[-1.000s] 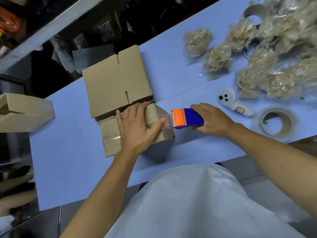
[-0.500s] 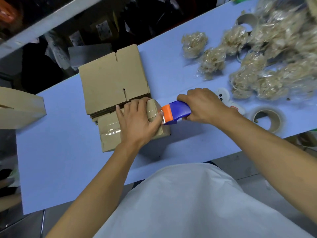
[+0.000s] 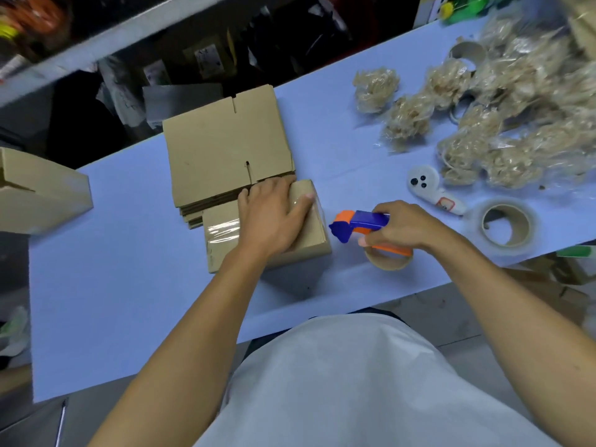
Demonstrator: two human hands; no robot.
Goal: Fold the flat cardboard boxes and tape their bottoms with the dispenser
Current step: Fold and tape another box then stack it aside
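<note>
The folded box [image 3: 267, 227] is sitting bottom-up on the light blue table [image 3: 113, 301], and everything else is lying around it. The left hand [image 3: 271, 217] is pressing flat on the box's upper face with fingers straight and spread, the thumb reaching toward the box's right edge; it is grasping nothing, only holding the box down. A strip of clear tape [image 3: 222, 232] is shining across the face to the left of that hand. Just right of the box, not touching it, the right hand [image 3: 403, 229] is gripping the orange and blue tape dispenser [image 3: 358, 225], fingers curled round its handle, the blue nose pointing at the box's right edge with a narrow gap of table showing between them. The dispenser's own roll [image 3: 390, 261] is hanging under the hand.

Behind the box and touching its far edge, a stack of flat cardboard boxes [image 3: 225, 150] is lying, its far corner reaching the table's far edge. Left of the box a broad stretch of table is lying open, running out to another folded box [image 3: 42, 191] that is overhanging the left end. In front of the box the table is running bare to its near edge, where the person's white shirt [image 3: 354, 382] is standing.

Well right of the box, beyond the dispenser, a white handheld controller [image 3: 432, 193] and a spare tape roll [image 3: 504, 225] are lying, the roll near the table's near edge. Farther right, crumpled wads of used tape [image 3: 503, 124] are piling up. Behind the table, dark shelving [image 3: 96, 33] with blurred clutter is looming.
</note>
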